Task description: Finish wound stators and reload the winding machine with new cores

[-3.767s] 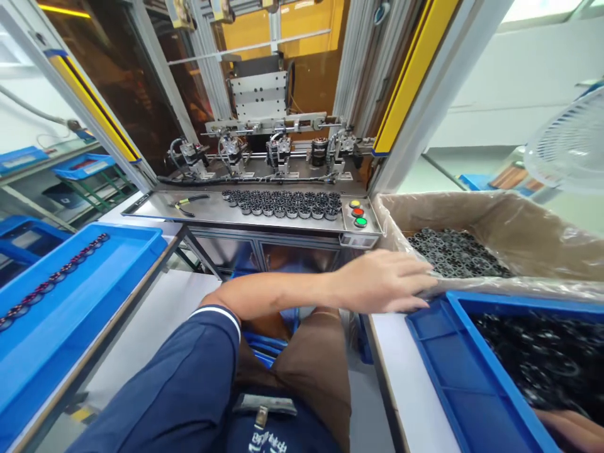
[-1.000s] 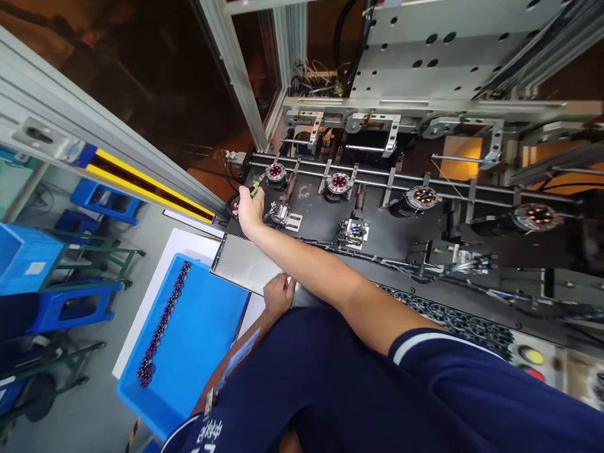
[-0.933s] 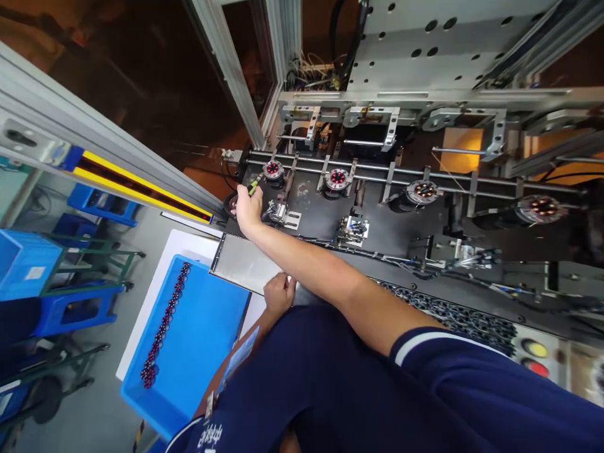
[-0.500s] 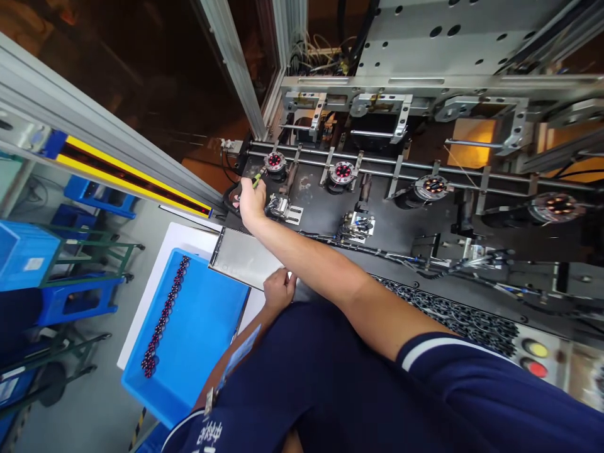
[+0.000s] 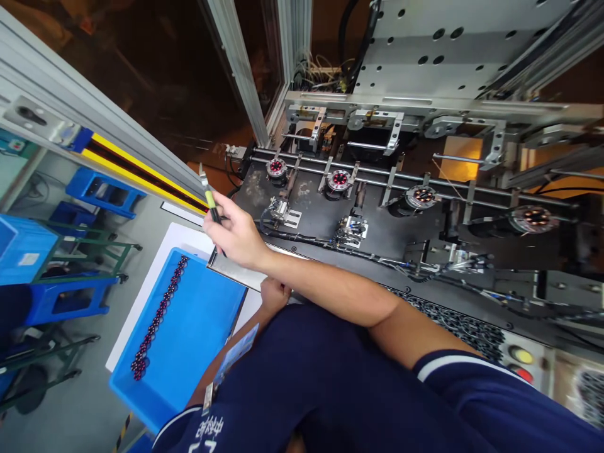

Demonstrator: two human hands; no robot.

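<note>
My right hand (image 5: pixel 236 236) is closed round a small hand tool (image 5: pixel 210 202) with a yellow-green and black handle, its metal tip pointing up. It hovers over the left end of the steel shelf (image 5: pixel 231 267), short of the machine's black deck. My left hand (image 5: pixel 275 294) lies curled at the shelf's front edge, partly hidden under my right forearm. Wound stators with red-copper coils sit in fixtures on the deck: the leftmost stator (image 5: pixel 276 167), a second stator (image 5: pixel 338 180) and a third stator (image 5: pixel 419 196).
A blue tray (image 5: pixel 198 340) at lower left holds a row of wound stators (image 5: pixel 155 327). Black cores (image 5: pixel 467 327) line the shelf to the right, beside a yellow button (image 5: pixel 516 355) and a red button (image 5: pixel 523 372). A yellow-striped post (image 5: pixel 136 173) flanks the opening. Blue bins (image 5: pixel 28 251) stand at far left.
My right hand has drawn back from the leftmost fixture toward the shelf, still gripping the tool. Nearly four seconds ago it was reaching toward a box of black parts on the right.
</note>
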